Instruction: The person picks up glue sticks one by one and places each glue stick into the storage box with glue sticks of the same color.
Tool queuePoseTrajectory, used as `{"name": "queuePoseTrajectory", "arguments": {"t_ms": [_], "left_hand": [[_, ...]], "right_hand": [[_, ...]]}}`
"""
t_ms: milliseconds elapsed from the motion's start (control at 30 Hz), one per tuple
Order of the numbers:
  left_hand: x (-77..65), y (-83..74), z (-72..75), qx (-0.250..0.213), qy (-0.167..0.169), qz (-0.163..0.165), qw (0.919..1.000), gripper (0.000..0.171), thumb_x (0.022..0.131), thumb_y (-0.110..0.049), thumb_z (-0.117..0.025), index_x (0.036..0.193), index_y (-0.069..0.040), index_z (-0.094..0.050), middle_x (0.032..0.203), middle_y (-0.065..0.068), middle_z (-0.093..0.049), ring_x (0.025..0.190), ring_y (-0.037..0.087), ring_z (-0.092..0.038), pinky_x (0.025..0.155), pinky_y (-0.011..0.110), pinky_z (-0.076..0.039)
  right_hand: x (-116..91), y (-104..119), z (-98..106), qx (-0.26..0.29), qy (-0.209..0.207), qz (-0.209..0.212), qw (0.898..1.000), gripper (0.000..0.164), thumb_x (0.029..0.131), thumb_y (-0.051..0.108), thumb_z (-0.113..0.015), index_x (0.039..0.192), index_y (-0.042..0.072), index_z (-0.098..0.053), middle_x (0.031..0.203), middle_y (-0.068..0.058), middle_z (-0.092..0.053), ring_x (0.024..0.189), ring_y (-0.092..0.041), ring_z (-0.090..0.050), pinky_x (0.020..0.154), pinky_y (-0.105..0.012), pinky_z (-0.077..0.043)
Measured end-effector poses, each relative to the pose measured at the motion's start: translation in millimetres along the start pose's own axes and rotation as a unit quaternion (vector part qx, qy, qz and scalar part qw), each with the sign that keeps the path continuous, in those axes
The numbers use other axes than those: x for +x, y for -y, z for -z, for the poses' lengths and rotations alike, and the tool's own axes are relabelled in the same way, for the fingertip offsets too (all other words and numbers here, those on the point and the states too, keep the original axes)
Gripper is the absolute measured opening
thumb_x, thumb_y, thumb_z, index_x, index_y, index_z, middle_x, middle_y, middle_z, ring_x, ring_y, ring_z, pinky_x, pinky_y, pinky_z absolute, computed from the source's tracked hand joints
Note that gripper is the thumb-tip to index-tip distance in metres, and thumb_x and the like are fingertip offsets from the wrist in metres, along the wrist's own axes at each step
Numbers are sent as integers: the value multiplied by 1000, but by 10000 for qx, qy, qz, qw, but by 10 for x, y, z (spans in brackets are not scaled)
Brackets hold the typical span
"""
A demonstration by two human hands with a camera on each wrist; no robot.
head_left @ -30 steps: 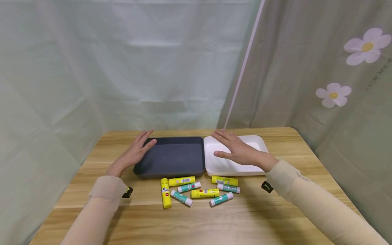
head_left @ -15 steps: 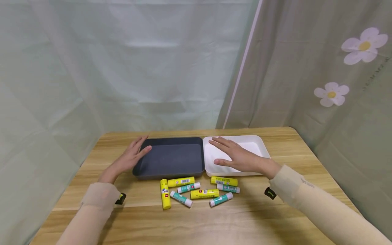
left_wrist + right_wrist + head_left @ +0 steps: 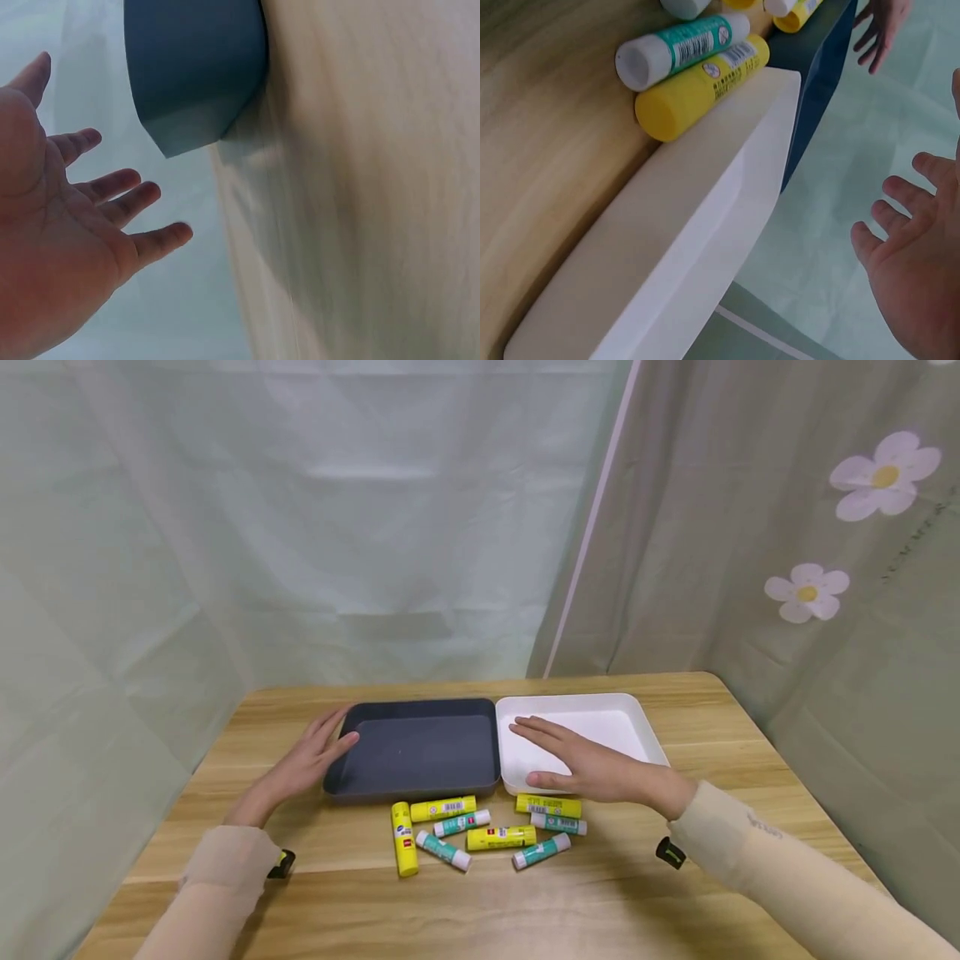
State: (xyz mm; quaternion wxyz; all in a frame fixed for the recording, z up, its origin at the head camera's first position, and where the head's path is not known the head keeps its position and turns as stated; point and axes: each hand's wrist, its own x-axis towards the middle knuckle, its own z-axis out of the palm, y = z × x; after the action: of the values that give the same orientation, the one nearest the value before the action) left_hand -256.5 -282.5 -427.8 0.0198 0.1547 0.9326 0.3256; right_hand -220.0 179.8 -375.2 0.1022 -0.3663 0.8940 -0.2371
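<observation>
My left hand (image 3: 303, 764) hovers at the left edge of a dark grey tray (image 3: 420, 756), fingers spread and holding nothing. In the left wrist view its palm (image 3: 60, 240) is apart from the tray's corner (image 3: 195, 75). My right hand (image 3: 592, 766), fingers extended, is above a white tray (image 3: 618, 727) and holds nothing. Several yellow glue sticks (image 3: 501, 837) and several teal-and-white glue sticks (image 3: 542, 852) lie loose in front of the trays. In the right wrist view, a yellow glue stick (image 3: 701, 90) lies along the white tray's wall (image 3: 645, 240), beside a teal one (image 3: 686, 49).
Both trays stand side by side on a wooden table (image 3: 480, 918), their short sides meeting. Pale curtains (image 3: 390, 527) hang behind the table and at both sides. A small black wrist device (image 3: 670, 852) sits under the right sleeve.
My left hand has drifted left and nearer to me, from over the dark tray to its edge. My right hand has come slightly nearer to me. The glue sticks and trays have stayed put.
</observation>
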Motion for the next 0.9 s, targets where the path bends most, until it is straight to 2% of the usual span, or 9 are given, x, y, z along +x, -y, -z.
{"name": "queuePoseTrajectory", "arguments": {"t_ms": [233, 467, 667, 800, 900], "left_hand": [[-86, 62, 20, -94, 114, 81, 9999, 74, 112, -42, -47, 168, -9, -12, 161, 38, -19, 138, 61, -36, 106, 77, -33], [-128, 118, 6, -184, 183, 203, 9995, 77, 112, -42, -47, 164, 4, -13, 156, 41, -27, 135, 58, -42, 107, 72, -38], [-130, 167, 16, -326, 179, 192, 9991, 76, 113, -40, -46, 163, 8, -15, 152, 40, -34, 132, 57, -46, 104, 69, -41], [-166, 213, 25, -530, 286, 270, 9978, 76, 113, -37, -46, 162, 10, -13, 148, 40, -38, 128, 55, -49, 97, 61, -52], [-203, 241, 25, -880, 460, 325, 9945, 76, 113, -34, -48, 161, 12, -11, 146, 40, -38, 127, 54, -50, 91, 53, -58]], "right_hand": [[-83, 57, -60, 151, -66, 112, 9998, 77, 104, 57, -57, 167, 28, -24, 171, 7, -23, 157, -17, -21, 125, -48, -25], [-179, 113, -123, 299, 35, 93, 9995, 75, 104, 50, -61, 167, 30, -25, 170, 9, -25, 156, -17, -24, 124, -49, -28], [-259, 161, -201, 392, 117, 100, 9991, 74, 104, 54, -59, 166, 31, -27, 170, 7, -27, 155, -21, -27, 122, -52, -30], [-315, 181, -244, 489, 177, 105, 9986, 72, 104, 55, -58, 166, 33, -29, 169, 9, -28, 155, -19, -27, 122, -52, -30], [-349, 182, -273, 527, 233, 51, 9983, 72, 103, 56, -59, 165, 37, -29, 169, 13, -27, 155, -17, -27, 122, -51, -30]]}}
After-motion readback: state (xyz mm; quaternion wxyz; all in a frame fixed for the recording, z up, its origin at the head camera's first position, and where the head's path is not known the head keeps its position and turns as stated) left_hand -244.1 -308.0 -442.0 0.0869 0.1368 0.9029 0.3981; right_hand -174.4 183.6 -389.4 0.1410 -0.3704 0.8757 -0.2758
